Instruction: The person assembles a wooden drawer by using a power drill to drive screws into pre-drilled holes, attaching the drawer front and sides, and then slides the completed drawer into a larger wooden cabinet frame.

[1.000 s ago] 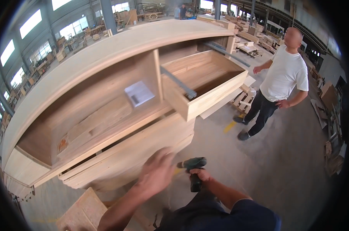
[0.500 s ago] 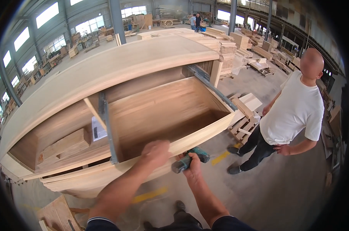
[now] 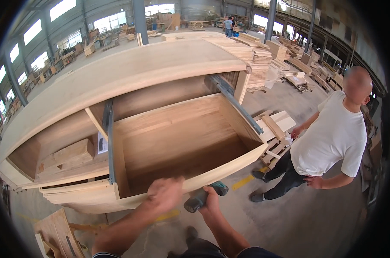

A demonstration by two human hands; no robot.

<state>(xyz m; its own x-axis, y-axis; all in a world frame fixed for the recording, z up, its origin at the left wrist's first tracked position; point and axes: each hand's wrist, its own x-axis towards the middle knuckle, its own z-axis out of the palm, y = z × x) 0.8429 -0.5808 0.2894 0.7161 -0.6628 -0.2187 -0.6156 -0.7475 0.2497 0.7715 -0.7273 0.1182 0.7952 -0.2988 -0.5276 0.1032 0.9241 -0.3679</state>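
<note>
A pale wooden drawer (image 3: 173, 124) stands pulled out of a long wooden cabinet (image 3: 117, 64), with a metal slide (image 3: 110, 150) along its left side and another slide (image 3: 242, 109) along its right. My left hand (image 3: 165, 192) is at the drawer's front edge, its fingers curled together and slightly blurred. Whatever may be in them is hidden. Just to its right, outside the drawer front, my right hand (image 3: 211, 202) is wrapped round a dark and teal cordless drill (image 3: 196, 201), whose thick base points up toward me.
Left of the drawer, an open compartment holds a wooden block (image 3: 70, 155) and a paper sheet (image 3: 102, 143). A person in a white shirt (image 3: 328, 129) stands at the right, near a pallet with boards (image 3: 276, 133). Stacked panels (image 3: 257, 64) rise behind; a wooden piece (image 3: 57, 232) lies lower left.
The drawer front sits farther out, beyond the slides' ends. Both my hands have shifted slightly left and down in view, the right still holding the drill. The view itself has turned a little.
</note>
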